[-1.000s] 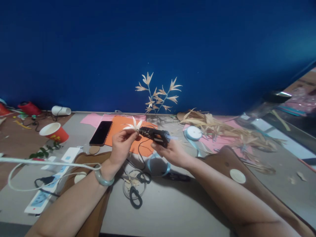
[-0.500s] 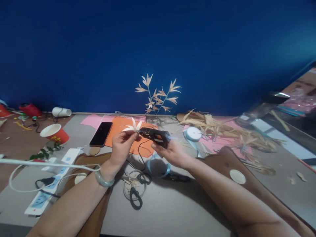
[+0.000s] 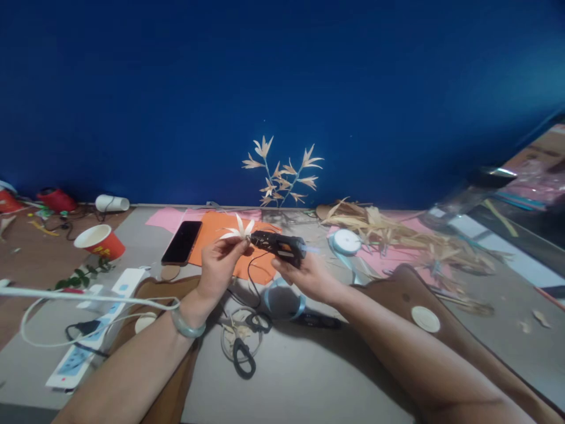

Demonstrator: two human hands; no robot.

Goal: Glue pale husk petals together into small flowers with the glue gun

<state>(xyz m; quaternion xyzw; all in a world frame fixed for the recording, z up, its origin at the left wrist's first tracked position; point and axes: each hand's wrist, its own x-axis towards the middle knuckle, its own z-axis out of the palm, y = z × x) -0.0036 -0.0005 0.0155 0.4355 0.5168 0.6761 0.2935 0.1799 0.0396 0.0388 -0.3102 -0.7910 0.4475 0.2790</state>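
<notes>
Between thumb and fingertips, my left hand [image 3: 219, 262] pinches a pale husk flower [image 3: 241, 227] with its pointed petals upward. My right hand [image 3: 309, 275] is closed around a black hot glue gun [image 3: 279, 245], with a clear glue stick at its back end. The gun's nozzle points left and meets the flower's base at my left fingertips; whether glue is coming out is hidden. Below my hands lie black-handled scissors [image 3: 243, 358] across a small round dish [image 3: 241, 333] of husk scraps. Behind stands a branch of several husk flowers [image 3: 282, 171] against the blue wall.
A phone [image 3: 182, 242] and orange cloth [image 3: 260, 268] lie beyond my left hand. Dried husks [image 3: 371, 221] and a ribbon roll [image 3: 346, 241] are at right. On the left are a red paper cup [image 3: 101, 242], a power strip [image 3: 95, 335] and a white cable [image 3: 101, 296].
Both hands keep their grip, with the nozzle still at the flower's base. The whole view has shifted slightly; little else differs.
</notes>
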